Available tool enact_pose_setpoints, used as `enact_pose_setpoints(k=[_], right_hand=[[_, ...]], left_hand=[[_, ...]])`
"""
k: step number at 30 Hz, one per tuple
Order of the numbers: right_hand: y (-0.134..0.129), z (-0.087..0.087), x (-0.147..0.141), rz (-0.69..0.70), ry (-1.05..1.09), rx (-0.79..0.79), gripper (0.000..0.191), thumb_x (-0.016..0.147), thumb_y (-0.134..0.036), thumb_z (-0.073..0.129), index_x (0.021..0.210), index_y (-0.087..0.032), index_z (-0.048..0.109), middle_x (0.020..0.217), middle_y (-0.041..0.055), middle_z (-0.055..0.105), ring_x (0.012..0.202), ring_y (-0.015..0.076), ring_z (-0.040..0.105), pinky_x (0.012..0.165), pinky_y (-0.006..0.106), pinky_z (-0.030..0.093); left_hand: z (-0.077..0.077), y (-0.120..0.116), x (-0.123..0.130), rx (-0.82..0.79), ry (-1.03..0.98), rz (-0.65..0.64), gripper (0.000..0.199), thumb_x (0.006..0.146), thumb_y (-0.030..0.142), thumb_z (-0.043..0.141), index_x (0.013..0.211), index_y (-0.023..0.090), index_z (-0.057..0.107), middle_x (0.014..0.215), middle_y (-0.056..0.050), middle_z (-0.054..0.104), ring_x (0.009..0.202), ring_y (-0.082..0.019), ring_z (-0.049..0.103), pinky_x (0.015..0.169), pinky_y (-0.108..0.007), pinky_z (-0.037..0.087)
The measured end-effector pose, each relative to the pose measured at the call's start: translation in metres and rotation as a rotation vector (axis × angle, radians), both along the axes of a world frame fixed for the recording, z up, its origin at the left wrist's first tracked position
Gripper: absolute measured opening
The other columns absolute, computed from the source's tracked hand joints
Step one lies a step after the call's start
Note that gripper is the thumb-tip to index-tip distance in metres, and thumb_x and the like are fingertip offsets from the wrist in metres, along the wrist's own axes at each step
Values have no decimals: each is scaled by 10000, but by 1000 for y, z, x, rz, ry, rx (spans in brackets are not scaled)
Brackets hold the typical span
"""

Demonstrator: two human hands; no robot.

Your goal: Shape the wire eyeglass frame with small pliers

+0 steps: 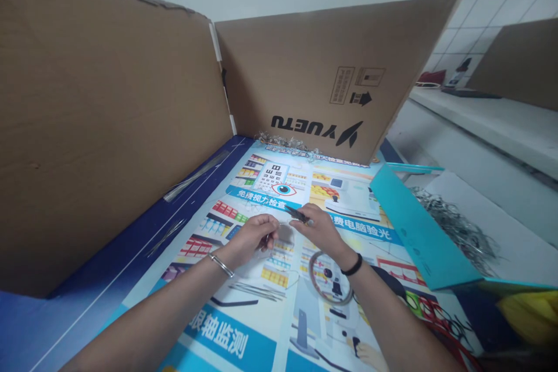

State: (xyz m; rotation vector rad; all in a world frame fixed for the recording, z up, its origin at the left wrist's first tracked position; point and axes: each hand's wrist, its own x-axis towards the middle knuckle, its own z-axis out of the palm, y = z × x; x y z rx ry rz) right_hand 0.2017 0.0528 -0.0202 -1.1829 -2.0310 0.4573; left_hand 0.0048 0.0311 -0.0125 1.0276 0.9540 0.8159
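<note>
My right hand (321, 231) is closed around dark-handled pliers (297, 214), whose jaws point up and to the left. Just left of it, my left hand (255, 236) pinches a thin wire (284, 224), of which only a faint length shows between the hands. Its exact shape is too fine to make out. Below the hands, several straight pieces of wire (258, 291) lie on the printed sheet (279, 325). A coil of wire (311, 274) rests beside my right wrist.
Cardboard panels (108, 122) stand at left and behind. Wire scraps (283, 141) lie along the back panel's foot. More wire bundles (196, 177) lie at left. At right, a turquoise box (418, 238) holds tangled wire (453, 226); red cords (453, 331) lie in front.
</note>
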Motion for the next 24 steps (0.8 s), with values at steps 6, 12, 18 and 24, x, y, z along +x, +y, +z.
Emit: enact_pose_setpoints(k=[6,12,18,24], right_hand=[[-4,5,-1,67,87,-106,159,785,-336,570,782,-189,632,701,13,552,660,136,503,609,254,385],[-5,7,-3,81,144,-202,210,776,-346,543,656,-174,556,620,-18,473,587,110,432,547,231,330],[-6,8,-3,97,190,-330,176,763,-326,525,671,-176,529,593,-41,441,576,98,393,535,218,309],[-6,9,-2,79,243,-360,193,765,-341,527,675,-170,519,593,-39,425,568,89,367,519,211,298]], left_hand=[[4,1,0,-17,2,-12,223,730,359,610,729,155,522,609,19,558,408,-40,454,372,-168,240],[3,1,0,-23,1,-4,229,738,362,608,756,156,508,620,15,552,404,-38,453,352,-157,237],[-2,1,4,30,65,57,249,741,386,597,756,164,487,653,14,559,433,-53,482,364,-155,292],[-5,0,10,128,224,93,213,748,387,552,781,185,495,643,15,550,523,-104,521,397,-178,350]])
